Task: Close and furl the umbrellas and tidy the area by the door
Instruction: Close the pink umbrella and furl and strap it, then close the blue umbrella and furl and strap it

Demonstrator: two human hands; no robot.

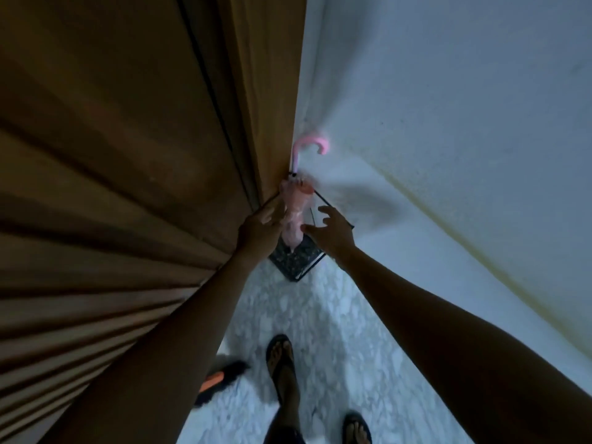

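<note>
2 feet in dark flip-flops [282, 363] stand nearest, on a pale marbled floor [336, 347]. Just left of them lies a blurred black and orange slipper [221, 378]. Both bare forearms stretch away from the bottom of the view towards the far corner.

In that corner, where a ridged brown door [128, 155] on the left meets a white wall [448, 123] on the right, stands a black wire-frame stand [296, 261] with a dark speckled base. The pink umbrella [293, 216] is in the stand, furled, tip down on the base and curved handle up. It leans against the edge of the door, and its hook points right over the wall.

The left hand [261, 224] reaches the left side of the umbrella's bunched fabric, its fingers stretched towards the cloth. Blur hides whether they grasp the fabric or only touch it, so I cannot tell its state. The right hand [330, 230] is released, with fingers spread wide and holding nothing. It hovers over the right side of the stand, its thumb just beside the lower part of the umbrella, and whether the thumb touches it is unclear. The umbrella stands between the 2 hands.
</note>
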